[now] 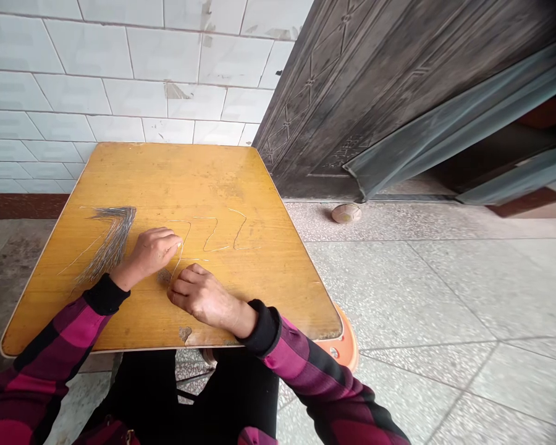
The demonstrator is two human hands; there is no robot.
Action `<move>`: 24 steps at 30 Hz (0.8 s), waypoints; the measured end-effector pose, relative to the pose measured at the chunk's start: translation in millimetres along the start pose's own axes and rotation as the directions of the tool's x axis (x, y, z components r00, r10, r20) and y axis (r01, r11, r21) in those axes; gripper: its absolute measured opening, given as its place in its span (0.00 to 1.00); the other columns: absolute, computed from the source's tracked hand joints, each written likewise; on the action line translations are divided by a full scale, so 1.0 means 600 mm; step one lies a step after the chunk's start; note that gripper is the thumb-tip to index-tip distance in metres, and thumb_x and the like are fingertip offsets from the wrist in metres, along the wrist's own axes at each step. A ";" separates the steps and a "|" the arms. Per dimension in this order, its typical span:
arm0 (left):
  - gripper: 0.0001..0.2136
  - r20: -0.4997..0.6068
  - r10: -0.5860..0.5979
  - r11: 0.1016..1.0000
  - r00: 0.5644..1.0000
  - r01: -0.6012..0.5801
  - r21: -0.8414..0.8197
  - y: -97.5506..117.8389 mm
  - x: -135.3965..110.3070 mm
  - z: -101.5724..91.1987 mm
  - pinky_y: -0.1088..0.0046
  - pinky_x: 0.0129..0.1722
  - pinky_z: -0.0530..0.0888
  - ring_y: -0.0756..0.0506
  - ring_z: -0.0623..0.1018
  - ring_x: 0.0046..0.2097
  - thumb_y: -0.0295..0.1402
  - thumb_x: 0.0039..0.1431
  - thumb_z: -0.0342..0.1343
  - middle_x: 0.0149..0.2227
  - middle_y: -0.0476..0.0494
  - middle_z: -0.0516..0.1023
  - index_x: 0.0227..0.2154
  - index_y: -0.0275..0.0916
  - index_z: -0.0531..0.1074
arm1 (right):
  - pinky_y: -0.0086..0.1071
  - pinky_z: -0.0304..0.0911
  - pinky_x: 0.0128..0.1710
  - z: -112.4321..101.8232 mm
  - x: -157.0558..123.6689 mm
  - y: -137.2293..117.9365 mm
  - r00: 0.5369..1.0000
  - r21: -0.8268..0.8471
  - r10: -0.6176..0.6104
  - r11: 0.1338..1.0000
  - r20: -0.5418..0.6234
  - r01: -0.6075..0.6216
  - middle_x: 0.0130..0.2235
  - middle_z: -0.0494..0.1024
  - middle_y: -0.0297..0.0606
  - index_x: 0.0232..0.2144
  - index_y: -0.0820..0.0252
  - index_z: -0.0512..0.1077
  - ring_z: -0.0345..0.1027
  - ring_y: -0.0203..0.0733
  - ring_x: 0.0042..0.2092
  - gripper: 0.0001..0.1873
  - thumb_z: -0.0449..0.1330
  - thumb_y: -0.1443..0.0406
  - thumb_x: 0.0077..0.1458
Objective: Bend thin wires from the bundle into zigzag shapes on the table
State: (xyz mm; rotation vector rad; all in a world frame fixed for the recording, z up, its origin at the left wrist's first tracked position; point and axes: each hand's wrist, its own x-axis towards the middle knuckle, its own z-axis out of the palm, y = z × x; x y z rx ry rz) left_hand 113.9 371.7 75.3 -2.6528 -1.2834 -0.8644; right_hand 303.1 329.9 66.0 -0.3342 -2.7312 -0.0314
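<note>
A thin bent wire (185,233) runs between my two hands above the wooden table (185,176). My left hand (154,250) is closed, its thumb and forefinger pinching the wire's upper stretch. Lower down, my right hand (206,296) has its fingers curled in on the wire's lower end. Left of my hands lies a bundle of thin grey wires (115,238), bent at the top, with a few strands straying out. Beyond my hands, two zigzag-bent wires rest on the tabletop: one nearer wire (210,233) and one farther right (240,230).
White wall tiles (162,52) rise behind the table. To the right stand a dark carved door (315,105) and a grey-green curtain (426,142). A worn ball (346,214) lies on the speckled floor (389,284). An orange stool (347,346) pokes out under the table's right corner.
</note>
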 end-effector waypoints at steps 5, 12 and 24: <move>0.10 0.011 0.017 0.999 1.000 -0.016 -0.040 0.000 -0.001 0.010 0.70 0.34 0.69 0.47 0.73 0.32 0.24 0.60 0.48 0.28 0.45 0.76 0.29 0.37 0.74 | 0.35 0.52 0.39 0.000 0.001 -0.002 1.000 0.005 0.002 1.000 -0.028 -0.002 0.33 0.74 0.37 0.35 0.62 0.73 0.60 0.39 0.38 0.12 0.50 0.70 0.65; 0.10 -0.044 -0.033 0.993 0.998 0.028 -0.117 -0.003 0.006 -0.010 0.63 0.43 0.72 0.43 0.76 0.42 0.31 0.59 0.54 0.39 0.41 0.79 0.43 0.37 0.73 | 0.35 0.52 0.38 -0.026 -0.026 -0.006 0.982 -0.078 0.140 0.986 -0.125 -0.151 0.28 0.72 0.37 0.34 0.63 0.74 0.59 0.39 0.33 0.11 0.51 0.71 0.63; 0.08 -0.344 -0.196 0.940 0.918 0.076 -0.331 0.029 0.012 -0.141 0.63 0.46 0.74 0.48 0.75 0.44 0.33 0.63 0.52 0.45 0.47 0.75 0.43 0.43 0.72 | 0.37 0.55 0.38 -0.089 -0.204 -0.032 0.902 -0.121 0.431 0.896 0.008 -0.427 0.30 0.73 0.40 0.34 0.61 0.73 0.63 0.40 0.35 0.11 0.51 0.70 0.63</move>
